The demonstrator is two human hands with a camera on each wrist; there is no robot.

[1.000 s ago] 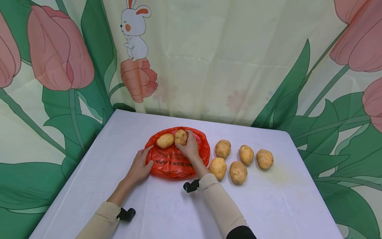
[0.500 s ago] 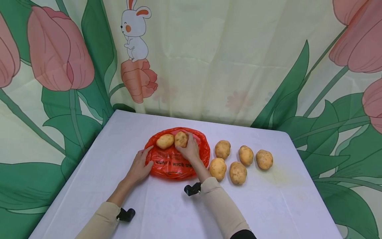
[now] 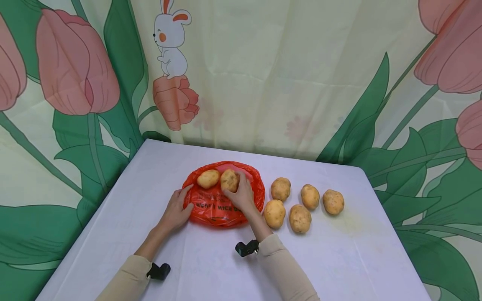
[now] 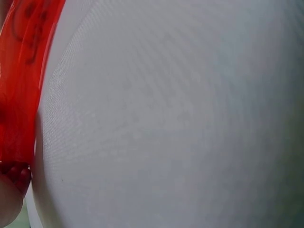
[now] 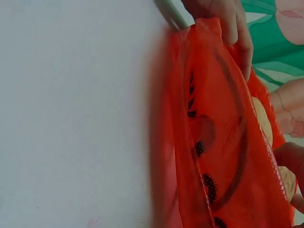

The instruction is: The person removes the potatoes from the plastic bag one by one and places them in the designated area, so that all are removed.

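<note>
A red plastic bag [image 3: 211,209] with dark printing lies opened out into a round shape, its rim standing up. Along its left rim is my left hand [image 3: 178,210], fingers over the edge and thumb near the front side. My right hand [image 3: 242,194] reaches over the bag and grips a potato [image 3: 229,180] between thumb and fingers. Another potato [image 3: 208,179] sits beside it in the bag. In the right wrist view, the red front wall of the bag [image 5: 223,133] hides most of both potatoes, and my left fingers [image 5: 244,45] hang over the rim.
Right of the bag, several loose potatoes [image 3: 300,218] lie on a white-covered table [image 3: 211,267]. One potato [image 3: 275,213] is close to my right forearm. A curtain [image 3: 263,83] printed with tulips and a rabbit hangs behind the table's far edge.
My right hand has moved slightly toward the front with the potato, which now shows more of its side. The left hand and the other potatoes have stayed in place.
</note>
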